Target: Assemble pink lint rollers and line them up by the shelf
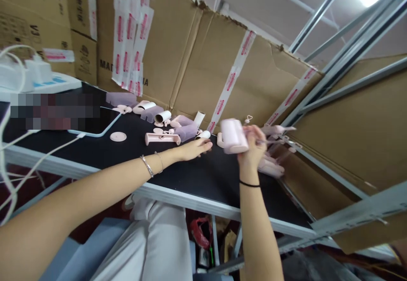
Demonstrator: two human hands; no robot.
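My right hand (pixel 253 143) is closed on a pale pink plastic piece with a rounded body (pixel 233 134), held above the black tabletop and slightly blurred. My left hand (pixel 194 148) reaches over the table with its fingers stretched out, holding nothing that I can see. Just behind its fingers lies a white tube (pixel 203 134). A pink bracket-like piece with raised ends (pixel 163 139) is left of that hand. Several pink parts, including a long rounded one (pixel 271 167), lie right of my right hand, partly hidden by it.
Behind the work stands a taped cardboard wall (pixel 178 48). Translucent purple sheets (pixel 187 132), more tubes and a pink disc (pixel 118 137) lie along the black table (pixel 203 185). A charging tablet (pixel 104 122) and white power strip (pixel 57 84) are at left. Metal shelf bars (pixel 349 43) rise at right.
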